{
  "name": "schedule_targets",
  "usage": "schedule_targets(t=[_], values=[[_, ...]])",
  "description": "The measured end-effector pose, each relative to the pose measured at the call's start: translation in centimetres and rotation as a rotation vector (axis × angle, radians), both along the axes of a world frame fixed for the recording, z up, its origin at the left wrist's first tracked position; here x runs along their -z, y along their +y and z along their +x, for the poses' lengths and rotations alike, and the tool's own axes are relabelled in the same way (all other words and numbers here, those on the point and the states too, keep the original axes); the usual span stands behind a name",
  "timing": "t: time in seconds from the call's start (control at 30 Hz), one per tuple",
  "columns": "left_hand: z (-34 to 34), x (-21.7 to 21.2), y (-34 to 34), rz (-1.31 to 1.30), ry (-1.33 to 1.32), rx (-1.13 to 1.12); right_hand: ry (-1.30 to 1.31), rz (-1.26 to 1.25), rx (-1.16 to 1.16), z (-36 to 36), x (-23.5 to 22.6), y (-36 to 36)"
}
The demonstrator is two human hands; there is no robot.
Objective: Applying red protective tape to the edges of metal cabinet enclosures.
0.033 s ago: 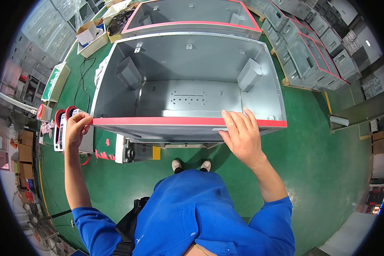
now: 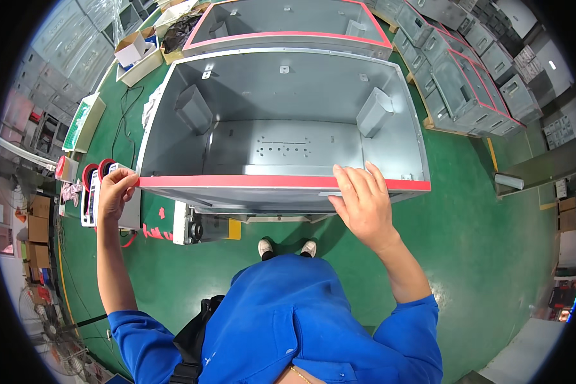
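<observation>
A large open grey sheet-metal enclosure [image 2: 281, 128] stands on the green floor [image 2: 480, 243], holding two grey angled brackets [image 2: 374, 112] on its side walls. Red tape strip [image 2: 237, 181] runs along its near rim. The right hand [image 2: 363, 203] lies flat, fingers together, pressing the strip; the left hand [image 2: 114, 191] pinches its left end.

Bright, even indoor light, strong fisheye bend

Light falls from overhead and spreads evenly; the grey metal box [image 2: 281, 121] at upper centre shows soft sheen on its inner floor and mild shadow along its left wall. The green floor [image 2: 493, 256] shows faint glare at right. Straight edges curve toward the rim, where a black circular border closes in. Centre is sharp; the outer edges go soft and cramped.
</observation>
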State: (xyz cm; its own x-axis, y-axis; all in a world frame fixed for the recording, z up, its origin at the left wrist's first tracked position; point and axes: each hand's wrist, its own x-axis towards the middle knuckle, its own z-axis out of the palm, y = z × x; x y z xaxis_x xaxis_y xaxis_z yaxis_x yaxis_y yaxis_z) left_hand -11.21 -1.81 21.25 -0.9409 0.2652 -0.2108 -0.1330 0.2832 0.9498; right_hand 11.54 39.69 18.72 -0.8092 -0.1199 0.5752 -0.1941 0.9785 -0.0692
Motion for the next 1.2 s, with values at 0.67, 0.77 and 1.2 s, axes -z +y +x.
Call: schedule_targets(t=[0.67, 0.77, 1.2], values=[[0.4, -0.5, 0.3, -0.015, -0.007, -0.011, 0.053, 0.150, 0.060, -0.2, 1.6, -0.3], [0.3, -0.4, 0.4, -0.007, -0.011, 0.000, 0.053, 0.147, 0.052, -0.2, 1.7, -0.4], [0.5, -0.7, 0.4, -0.046, 0.001, -0.006, 0.025, 0.149, 0.069, -0.1, 1.6, -1.2]])
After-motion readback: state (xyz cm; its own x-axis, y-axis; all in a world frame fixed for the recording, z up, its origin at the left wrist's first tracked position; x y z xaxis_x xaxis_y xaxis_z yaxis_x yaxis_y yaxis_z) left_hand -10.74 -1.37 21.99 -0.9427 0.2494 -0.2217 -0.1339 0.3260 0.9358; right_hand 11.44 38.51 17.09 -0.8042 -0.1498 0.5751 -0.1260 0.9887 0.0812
